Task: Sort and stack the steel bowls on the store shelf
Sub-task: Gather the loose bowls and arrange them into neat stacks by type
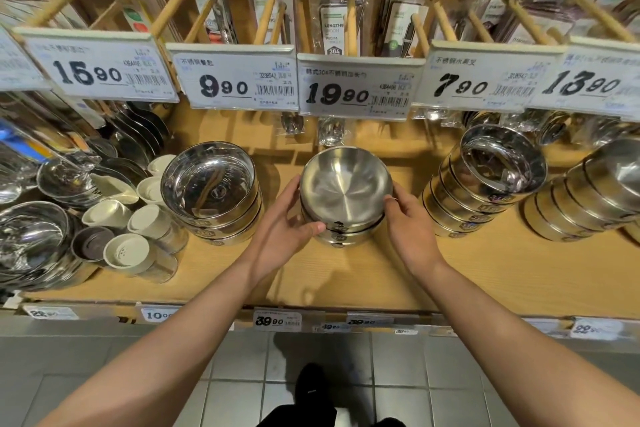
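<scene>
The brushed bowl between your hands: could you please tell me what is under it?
More steel bowls sit nested under the brushed bowl; only their rims show. Both hands hold the stack's sides. The exact count is hidden.

landmark: middle bowl stack [346,198] on wooden shelf [485,270]. bare shelf strip left of it, then a shiny bowl stack [211,191] blocks. bare strip right of it, then a leaning bowl stack [485,184]. in front of it open wood out to the shelf edge. above it price tags [353,87] hang low. both hands sit at its sides.
</scene>
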Available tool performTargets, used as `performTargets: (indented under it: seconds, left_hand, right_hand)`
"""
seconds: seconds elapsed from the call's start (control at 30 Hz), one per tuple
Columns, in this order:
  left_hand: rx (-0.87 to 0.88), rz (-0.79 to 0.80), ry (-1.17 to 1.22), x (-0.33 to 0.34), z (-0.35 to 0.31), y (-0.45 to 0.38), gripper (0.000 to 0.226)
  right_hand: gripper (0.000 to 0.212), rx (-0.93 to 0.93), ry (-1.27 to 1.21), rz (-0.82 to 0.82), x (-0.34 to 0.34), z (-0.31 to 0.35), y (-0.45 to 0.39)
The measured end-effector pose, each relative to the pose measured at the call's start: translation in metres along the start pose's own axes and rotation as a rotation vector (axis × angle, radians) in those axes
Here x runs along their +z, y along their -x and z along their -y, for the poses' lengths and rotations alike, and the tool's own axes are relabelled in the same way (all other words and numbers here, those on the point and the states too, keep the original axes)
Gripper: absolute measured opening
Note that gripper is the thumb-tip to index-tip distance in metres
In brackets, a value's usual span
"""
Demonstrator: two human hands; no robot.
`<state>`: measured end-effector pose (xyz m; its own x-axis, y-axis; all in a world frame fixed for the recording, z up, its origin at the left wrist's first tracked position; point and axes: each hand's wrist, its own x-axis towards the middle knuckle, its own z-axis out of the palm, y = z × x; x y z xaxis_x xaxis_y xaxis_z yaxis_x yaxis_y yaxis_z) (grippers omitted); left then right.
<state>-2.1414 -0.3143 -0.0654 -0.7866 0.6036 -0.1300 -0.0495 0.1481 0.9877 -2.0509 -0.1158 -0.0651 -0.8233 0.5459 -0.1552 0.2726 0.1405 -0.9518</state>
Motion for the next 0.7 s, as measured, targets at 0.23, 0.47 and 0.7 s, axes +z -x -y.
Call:
performTargets:
  seconds: [0.23, 0.47, 0.7]
  left_hand:
    - [-0.018, -0.028, -0.009, -0.001, 0.003, -0.002, 0.083]
    - [-0.081, -0.110, 0.004, -0.009, 0.000, 0.019, 0.084]
    - [-0.175, -0.432, -0.161, -0.056, 0.032, 0.098, 0.019]
  right_hand:
    - [0.042, -0.024, 0.015, -0.012, 0.000, -0.002, 0.002]
    - [0.047, 0.101, 0.019, -0.177, -0.001, -0.001, 0.018]
    - [0.019, 0.018, -0.054, 0.040, 0.059, 0.004, 0.097]
